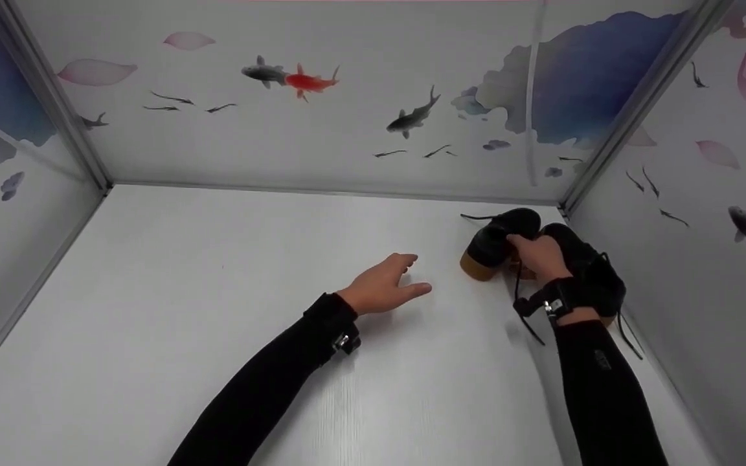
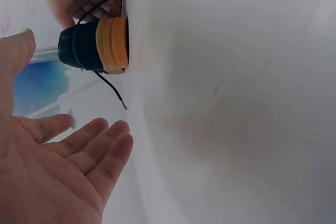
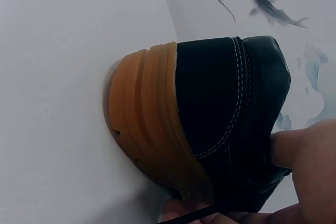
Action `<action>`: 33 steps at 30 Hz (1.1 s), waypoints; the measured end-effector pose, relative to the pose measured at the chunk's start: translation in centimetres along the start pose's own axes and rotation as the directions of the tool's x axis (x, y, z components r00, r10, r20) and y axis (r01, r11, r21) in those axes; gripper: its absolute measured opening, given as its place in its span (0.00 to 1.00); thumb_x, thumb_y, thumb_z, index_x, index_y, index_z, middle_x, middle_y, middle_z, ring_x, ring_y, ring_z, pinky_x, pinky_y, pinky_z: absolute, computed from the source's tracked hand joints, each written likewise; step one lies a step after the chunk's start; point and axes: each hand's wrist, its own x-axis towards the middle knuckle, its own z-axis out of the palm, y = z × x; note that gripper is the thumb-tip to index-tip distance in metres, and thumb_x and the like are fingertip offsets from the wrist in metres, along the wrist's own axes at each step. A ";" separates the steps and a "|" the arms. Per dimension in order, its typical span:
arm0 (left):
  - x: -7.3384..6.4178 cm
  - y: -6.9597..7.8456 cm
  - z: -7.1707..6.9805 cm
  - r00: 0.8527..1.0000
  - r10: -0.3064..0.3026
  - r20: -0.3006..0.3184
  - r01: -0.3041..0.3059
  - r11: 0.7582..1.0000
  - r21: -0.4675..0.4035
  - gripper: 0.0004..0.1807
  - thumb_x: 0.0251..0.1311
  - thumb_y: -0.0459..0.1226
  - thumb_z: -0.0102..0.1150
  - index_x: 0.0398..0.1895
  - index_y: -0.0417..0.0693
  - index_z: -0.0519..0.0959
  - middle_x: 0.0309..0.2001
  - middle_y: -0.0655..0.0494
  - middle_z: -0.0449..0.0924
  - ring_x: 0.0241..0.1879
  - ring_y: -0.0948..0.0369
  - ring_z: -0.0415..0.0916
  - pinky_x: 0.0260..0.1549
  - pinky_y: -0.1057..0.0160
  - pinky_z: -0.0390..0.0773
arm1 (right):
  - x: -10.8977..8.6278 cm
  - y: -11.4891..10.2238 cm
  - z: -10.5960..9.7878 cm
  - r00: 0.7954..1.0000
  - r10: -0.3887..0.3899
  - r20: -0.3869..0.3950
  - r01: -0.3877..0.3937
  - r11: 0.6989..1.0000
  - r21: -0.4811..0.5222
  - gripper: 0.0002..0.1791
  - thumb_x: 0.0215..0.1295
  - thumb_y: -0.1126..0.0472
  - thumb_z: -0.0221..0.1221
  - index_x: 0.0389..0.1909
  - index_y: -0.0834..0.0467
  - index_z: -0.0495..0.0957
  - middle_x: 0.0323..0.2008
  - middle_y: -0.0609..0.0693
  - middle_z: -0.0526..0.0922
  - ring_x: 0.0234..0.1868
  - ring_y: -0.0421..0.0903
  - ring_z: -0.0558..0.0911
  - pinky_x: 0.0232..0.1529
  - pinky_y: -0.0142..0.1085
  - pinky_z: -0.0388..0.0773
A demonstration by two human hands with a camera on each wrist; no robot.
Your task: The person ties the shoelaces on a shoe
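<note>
A black shoe point(image 1: 497, 241) with a tan sole stands at the far right of the white surface, its heel toward me. My right hand point(image 1: 541, 257) grips it by the side. The right wrist view shows the thumb over the collar of this shoe point(image 3: 210, 98) and fingertips low near the sole. A second black shoe point(image 1: 596, 268) is beside it, partly behind my right hand and wrist. My left hand point(image 1: 383, 285) hovers left of the shoes, holding nothing; in the left wrist view its fingers point(image 2: 107, 150) are spread and loosely bent.
Dark laces point(image 1: 528, 327) trail from the shoes onto the white surface point(image 1: 250, 291). Printed panels with fish and petals close off the back point(image 1: 347, 136), left and right sides point(image 1: 690, 259). The right panel stands close to the second shoe.
</note>
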 end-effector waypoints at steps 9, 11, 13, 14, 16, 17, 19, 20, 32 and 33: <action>0.0 0.5 1.1 1.000 0.020 0.021 -0.021 0.999 0.043 0.46 0.82 0.64 0.54 0.88 0.43 0.61 0.81 0.46 0.69 0.77 0.54 0.71 0.76 0.54 0.70 | -0.3 -0.8 -0.2 0.995 -0.054 -0.080 0.045 0.993 -0.110 0.20 0.78 0.53 0.55 0.45 0.70 0.80 0.42 0.61 0.83 0.31 0.49 0.84 0.33 0.39 0.87; 0.0 0.4 1.2 1.000 0.020 0.019 -0.021 0.999 0.044 0.46 0.82 0.63 0.54 0.88 0.42 0.62 0.81 0.46 0.69 0.77 0.55 0.71 0.77 0.54 0.70 | 0.0 -0.7 -0.2 0.994 -0.060 -0.094 0.047 0.990 -0.132 0.19 0.77 0.54 0.54 0.40 0.68 0.80 0.40 0.61 0.83 0.30 0.50 0.85 0.32 0.40 0.86; 0.0 0.3 1.2 1.000 0.018 0.016 -0.019 0.999 0.040 0.46 0.82 0.63 0.54 0.87 0.42 0.62 0.81 0.46 0.69 0.77 0.54 0.71 0.77 0.54 0.70 | 0.8 -0.2 -0.2 0.992 -0.074 -0.106 0.056 0.984 -0.169 0.19 0.77 0.54 0.53 0.37 0.67 0.79 0.38 0.61 0.82 0.31 0.52 0.84 0.32 0.39 0.84; 0.0 0.2 1.2 1.000 0.016 0.014 -0.017 0.999 0.037 0.45 0.82 0.63 0.54 0.87 0.42 0.62 0.81 0.46 0.69 0.77 0.54 0.71 0.77 0.54 0.70 | 1.3 0.1 -0.2 0.991 -0.083 -0.109 0.061 0.980 -0.189 0.20 0.77 0.53 0.52 0.36 0.67 0.79 0.38 0.62 0.82 0.32 0.53 0.83 0.32 0.40 0.82; 0.0 0.1 1.3 1.000 0.010 0.012 -0.010 1.000 0.023 0.45 0.83 0.63 0.54 0.87 0.42 0.62 0.81 0.47 0.69 0.77 0.54 0.71 0.77 0.54 0.70 | 2.9 1.2 0.0 0.986 -0.105 -0.131 0.072 0.969 -0.234 0.22 0.78 0.51 0.52 0.34 0.67 0.80 0.37 0.63 0.83 0.34 0.56 0.83 0.31 0.40 0.80; 0.0 0.0 1.3 1.000 0.006 0.011 -0.006 1.000 0.018 0.45 0.83 0.63 0.54 0.87 0.43 0.62 0.81 0.47 0.69 0.78 0.54 0.70 0.78 0.54 0.69 | 3.8 1.9 0.1 0.984 -0.117 -0.137 0.080 0.965 -0.251 0.23 0.78 0.51 0.52 0.35 0.68 0.81 0.37 0.65 0.83 0.35 0.57 0.83 0.31 0.41 0.79; 0.0 -0.1 1.4 1.000 0.004 0.006 -0.004 1.000 0.005 0.45 0.83 0.63 0.53 0.87 0.42 0.62 0.81 0.47 0.69 0.78 0.54 0.71 0.77 0.54 0.69 | 5.4 3.2 0.2 0.980 -0.134 -0.147 0.090 0.958 -0.274 0.27 0.79 0.48 0.52 0.38 0.71 0.81 0.39 0.67 0.84 0.37 0.60 0.84 0.33 0.43 0.79; 0.0 -0.1 1.5 1.000 0.005 0.005 -0.005 1.000 -0.001 0.45 0.83 0.63 0.53 0.87 0.42 0.62 0.81 0.47 0.69 0.78 0.54 0.71 0.77 0.54 0.69 | 6.2 3.9 0.3 0.978 -0.143 -0.155 0.095 0.955 -0.282 0.28 0.79 0.48 0.53 0.39 0.72 0.82 0.40 0.68 0.84 0.38 0.60 0.84 0.34 0.43 0.79; -0.1 0.0 1.4 1.000 -0.004 -0.029 0.000 0.988 -0.156 0.48 0.79 0.66 0.55 0.88 0.45 0.63 0.80 0.48 0.71 0.77 0.54 0.71 0.76 0.52 0.71 | -0.9 -1.2 2.1 0.973 -0.191 -0.130 0.164 0.968 -0.192 0.26 0.80 0.53 0.52 0.16 0.55 0.67 0.24 0.51 0.76 0.30 0.50 0.75 0.32 0.38 0.72; -0.1 -0.1 1.4 0.999 -0.006 -0.032 0.000 0.985 -0.170 0.48 0.80 0.66 0.54 0.87 0.44 0.63 0.80 0.48 0.71 0.77 0.54 0.71 0.76 0.51 0.71 | -1.7 -1.7 2.3 0.973 -0.201 -0.110 0.181 0.969 -0.171 0.27 0.81 0.54 0.51 0.16 0.54 0.65 0.23 0.50 0.74 0.29 0.49 0.74 0.31 0.37 0.71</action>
